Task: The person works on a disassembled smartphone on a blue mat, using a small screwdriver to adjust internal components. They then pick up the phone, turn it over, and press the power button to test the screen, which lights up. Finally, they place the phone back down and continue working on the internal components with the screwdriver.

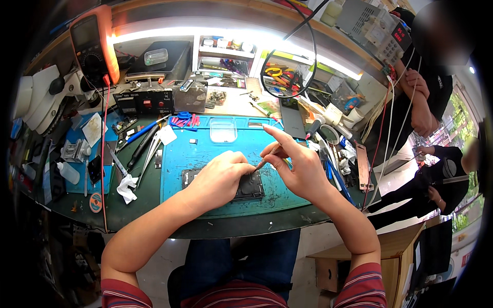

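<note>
1. Lying on the blue mat (177, 154), near its front edge, the flat black device (251, 188) sits beneath my two hands, partly covered by the left one.
2. My left hand (222, 173) rests over the device with its fingers curled and the thumb and forefinger drawn close; I cannot tell whether they pinch anything.
3. My right hand (302, 167) grips a slim tool (262, 162) between the thumb and bent fingers, its lower end close to my left fingertips; the forefinger points outward, straightened and clear of the tool.
4. Beyond my hands, a clear tray (223, 130) stands at the mat's far side.
5. Left of the mat lies a crumpled white tissue (127, 188); farther off, an orange multimeter (95, 43) stands upright.
</note>
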{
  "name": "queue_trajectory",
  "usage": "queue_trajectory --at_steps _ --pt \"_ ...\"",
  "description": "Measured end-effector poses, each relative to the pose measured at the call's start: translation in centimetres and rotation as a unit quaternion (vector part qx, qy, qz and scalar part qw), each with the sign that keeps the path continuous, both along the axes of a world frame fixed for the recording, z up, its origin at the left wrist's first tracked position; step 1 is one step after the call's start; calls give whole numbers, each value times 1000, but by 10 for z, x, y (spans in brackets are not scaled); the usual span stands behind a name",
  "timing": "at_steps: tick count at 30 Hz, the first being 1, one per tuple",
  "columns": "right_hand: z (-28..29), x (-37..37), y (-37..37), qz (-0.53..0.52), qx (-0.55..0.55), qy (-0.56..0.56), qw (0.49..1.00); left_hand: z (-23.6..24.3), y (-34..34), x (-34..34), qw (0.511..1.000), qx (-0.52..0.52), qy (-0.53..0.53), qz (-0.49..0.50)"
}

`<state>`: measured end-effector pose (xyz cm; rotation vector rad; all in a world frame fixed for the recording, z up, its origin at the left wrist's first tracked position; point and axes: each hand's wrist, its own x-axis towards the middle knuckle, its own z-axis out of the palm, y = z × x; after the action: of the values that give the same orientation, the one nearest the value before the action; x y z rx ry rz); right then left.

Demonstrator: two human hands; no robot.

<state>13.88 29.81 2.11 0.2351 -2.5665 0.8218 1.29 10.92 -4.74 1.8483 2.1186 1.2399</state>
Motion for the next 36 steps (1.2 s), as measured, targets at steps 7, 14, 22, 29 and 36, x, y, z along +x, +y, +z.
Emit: queue_trajectory --at_steps 7,14,22,29,36 --pt "2 1 1 33 6 -11 999 1 0 -1 1000 9 -6 -5" --pt "2 1 0 49 17 -16 999 1 0 0 1000 9 -12 -4" --pt "9 -3 -1 9 109 -22 994 4 -2 -4 999 34 -14 33" --pt "10 -5 -2 -30 97 -36 994 13 -6 -26 985 105 -8 135" --pt "7 -8 -11 -14 74 -2 997 14 -9 -27 985 99 -9 140"
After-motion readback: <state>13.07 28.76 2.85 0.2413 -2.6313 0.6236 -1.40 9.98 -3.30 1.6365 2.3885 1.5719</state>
